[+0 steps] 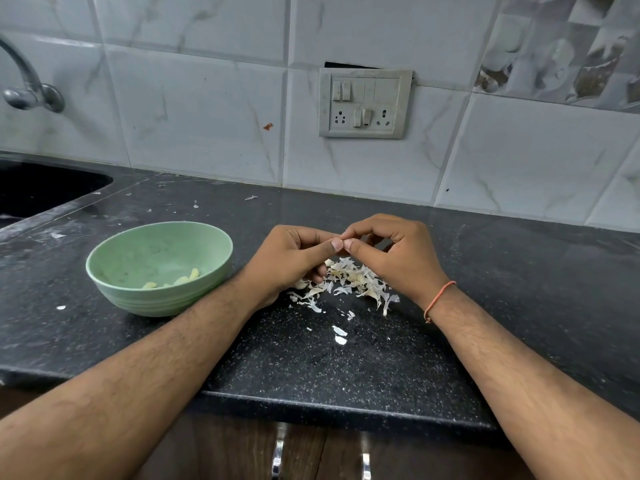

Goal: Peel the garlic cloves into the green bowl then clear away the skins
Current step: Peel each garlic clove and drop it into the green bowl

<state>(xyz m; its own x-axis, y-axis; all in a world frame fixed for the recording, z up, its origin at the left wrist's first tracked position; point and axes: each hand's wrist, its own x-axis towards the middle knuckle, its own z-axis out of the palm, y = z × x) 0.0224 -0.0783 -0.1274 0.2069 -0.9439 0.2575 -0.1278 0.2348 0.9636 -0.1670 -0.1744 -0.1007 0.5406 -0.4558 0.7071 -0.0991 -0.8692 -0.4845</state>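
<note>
Black speckled countertop (pixel 519 271) fills view. Green bowl (pixel 157 268) left of hands, few peeled garlic cloves (pixel 180 280) inside. Left hand (pixel 294 261) and right hand (pixel 391 254) meet thumb to thumb, fingers curled, pinching small garlic clove (pixel 343 241), mostly hidden. Pile of white skins (pixel 346 284) under hands. Loose flakes (pixel 340 335) nearer counter edge.

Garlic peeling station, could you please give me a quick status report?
Left hand and right hand pinching one clove together. Few peeled cloves in green bowl. Skins heaped under hands, nothing obstructing.
</note>
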